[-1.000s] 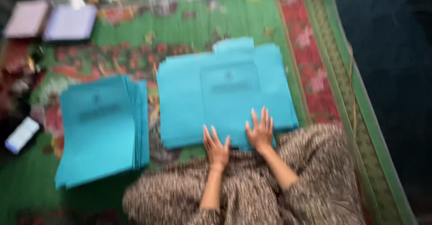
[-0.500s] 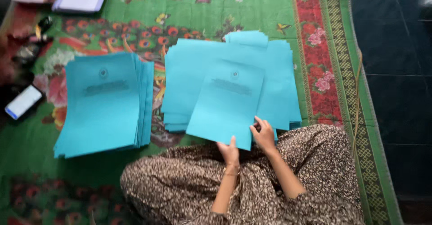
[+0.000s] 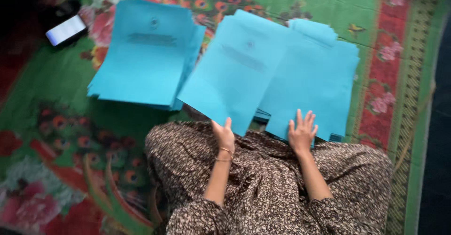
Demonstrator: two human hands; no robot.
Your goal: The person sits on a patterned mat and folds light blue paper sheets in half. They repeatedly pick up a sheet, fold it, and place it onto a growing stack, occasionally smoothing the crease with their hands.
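My left hand (image 3: 224, 134) grips the near corner of a single blue paper sheet (image 3: 235, 75) that is lifted and tilted leftward, with faint dark print on it. Flat on the near edge of the right-hand stack of blue sheets (image 3: 319, 82) rests my right hand (image 3: 301, 132), fingers spread. A second stack of blue sheets (image 3: 145, 52) lies to the left on the mat. My lap in a brown patterned dress (image 3: 263, 188) fills the foreground.
Everything sits on a green floral mat (image 3: 70, 122) with a red patterned border (image 3: 387, 75) at the right. A phone with a lit screen (image 3: 66, 30) lies at the far left. Dark floor (image 3: 439, 122) runs along the right edge.
My left hand has carried the top sheet off the right stack toward the left, while my right hand moved right and flattened on the stack. The camera has come closer.
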